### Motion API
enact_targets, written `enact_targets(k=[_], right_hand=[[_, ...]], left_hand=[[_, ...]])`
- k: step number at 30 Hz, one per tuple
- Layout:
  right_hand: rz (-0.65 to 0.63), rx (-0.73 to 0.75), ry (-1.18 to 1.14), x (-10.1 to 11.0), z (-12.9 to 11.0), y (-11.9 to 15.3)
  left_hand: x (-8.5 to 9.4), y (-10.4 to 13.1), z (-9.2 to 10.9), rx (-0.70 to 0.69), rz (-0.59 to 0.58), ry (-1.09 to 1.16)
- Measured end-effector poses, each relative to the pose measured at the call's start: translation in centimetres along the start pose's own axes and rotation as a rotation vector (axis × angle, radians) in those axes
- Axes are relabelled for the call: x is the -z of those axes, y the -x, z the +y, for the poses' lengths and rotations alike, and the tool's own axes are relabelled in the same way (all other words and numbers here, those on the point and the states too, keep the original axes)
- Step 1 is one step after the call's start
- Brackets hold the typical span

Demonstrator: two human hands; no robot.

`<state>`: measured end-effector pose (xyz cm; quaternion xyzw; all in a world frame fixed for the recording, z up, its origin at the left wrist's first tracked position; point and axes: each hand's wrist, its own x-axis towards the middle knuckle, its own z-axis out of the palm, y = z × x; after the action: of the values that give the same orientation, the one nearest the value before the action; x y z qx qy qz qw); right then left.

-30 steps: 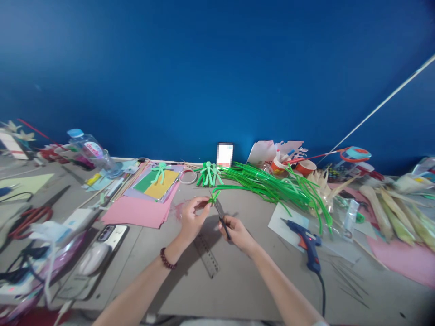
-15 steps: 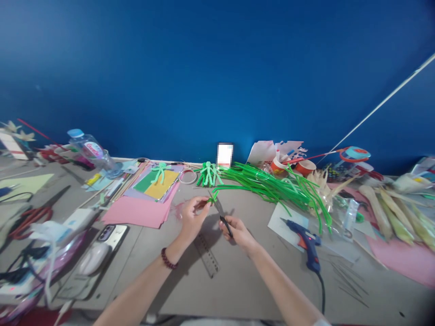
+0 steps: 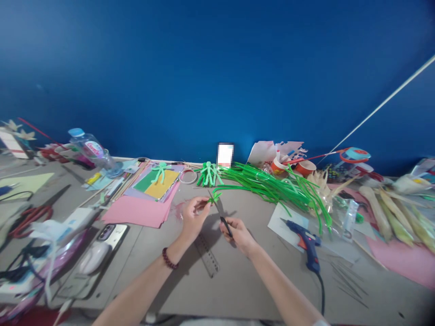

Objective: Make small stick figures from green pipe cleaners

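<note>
My left hand [image 3: 196, 213] pinches a small bright green pipe-cleaner piece [image 3: 214, 197] with several short prongs spreading out. My right hand [image 3: 235, 231] is closed round the black handles of a pair of scissors [image 3: 222, 218]. The scissor blades reach up to the green piece and overlap it; whether they are cutting into it I cannot tell. Just beyond my hands stand several small green figures [image 3: 208, 174] of bent pipe cleaner. Beside them lies a large bundle of long green pipe cleaners [image 3: 268, 183]. A clear ruler [image 3: 208, 258] lies on the table below my hands.
On the right, a blue glue gun [image 3: 307, 242] lies partly on a white sheet, near thin dark sticks [image 3: 350, 278]. Pink paper [image 3: 139, 210], a roll of tape [image 3: 187, 176], a phone [image 3: 113, 235] and a bottle [image 3: 91, 149] are on the left. A blue wall [image 3: 204, 81] rises behind.
The green piece between my left fingers shows more of its prongs, spread to the right over the scissor blades. Both hands have stayed nearly in place.
</note>
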<state>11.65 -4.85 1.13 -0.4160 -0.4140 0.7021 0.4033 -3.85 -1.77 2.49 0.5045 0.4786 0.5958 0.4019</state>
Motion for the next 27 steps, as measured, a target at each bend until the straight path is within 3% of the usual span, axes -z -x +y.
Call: enact_targets(k=[6, 10, 15, 19, 23, 27], right_hand=[[-0.002, 0.008, -0.052, -0.3, -0.1, 0.1], [0.109, 0.010, -0.035, 0.4, -0.8, -0.2], [0.367, 0.098, 0.315, 1.7, -1.2, -0.8], [0.417, 0.280, 0.589, 2.2, -1.4, -0.7], [0.525, 0.441, 0.945, 3.2, -1.2, -0.6], [0.617, 0.369, 1.148, 4.2, -0.9, -0.5]], left_hand=[[-0.1, 0.0, 0.2, 0.033, -0.021, 0.032], [0.0, 0.0, 0.0, 0.077, -0.029, 0.030], [0.0, -0.1, 0.1, 0.098, -0.043, 0.118], [-0.1, -0.2, 0.2, 0.098, -0.080, 0.122], [0.0, -0.6, 0.1, 0.178, -0.077, 0.306], [0.5, -1.4, 0.3, 0.328, -0.100, 0.541]])
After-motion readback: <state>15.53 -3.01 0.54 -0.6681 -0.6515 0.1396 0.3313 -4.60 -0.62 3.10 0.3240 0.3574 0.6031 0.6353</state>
